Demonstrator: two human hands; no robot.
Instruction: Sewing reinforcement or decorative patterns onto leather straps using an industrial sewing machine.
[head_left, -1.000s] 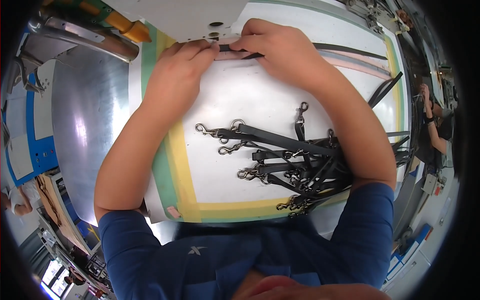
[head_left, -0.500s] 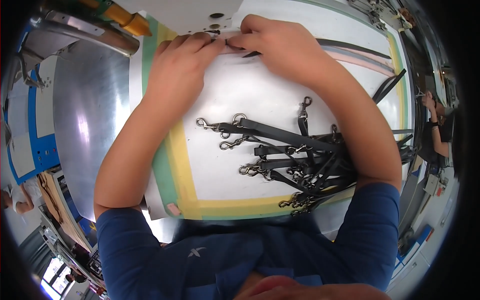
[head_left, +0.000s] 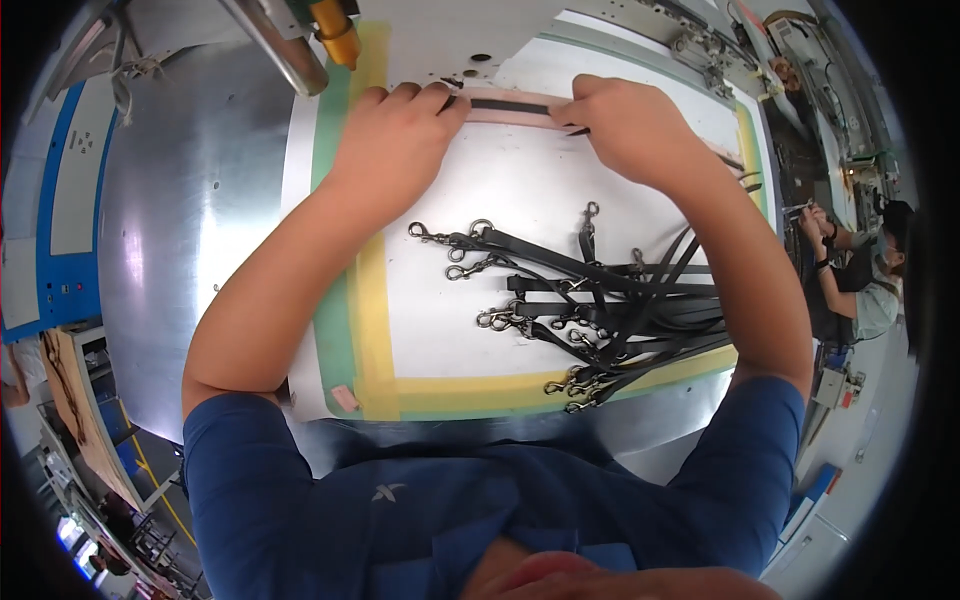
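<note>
At the far side of the white board (head_left: 420, 310), a narrow black strap (head_left: 510, 106) runs straight between my two hands over a pinkish strip (head_left: 505, 120). My left hand (head_left: 398, 140) closes its fingertips on the strap's left end. Thumb and fingers of my right hand (head_left: 635, 130) pinch the strap further right, and a dark pointed tip (head_left: 578, 132) sticks out below them. Between my forearms lies a pile of black straps (head_left: 610, 300) with metal snap hooks (head_left: 490, 318), several of them pointing left.
A machine's grey plate (head_left: 430, 50) borders the far side, with a yellow-tipped part (head_left: 338, 45) and a metal tube (head_left: 285, 55) at its left. Green and yellow tape (head_left: 370, 330) edges the board. A bare metal tabletop (head_left: 165, 200) extends left. Another person (head_left: 860, 270) is at far right.
My right hand has moved right, away from the left hand, and a straight length of strap now shows between them. The whole view has shifted slightly.
</note>
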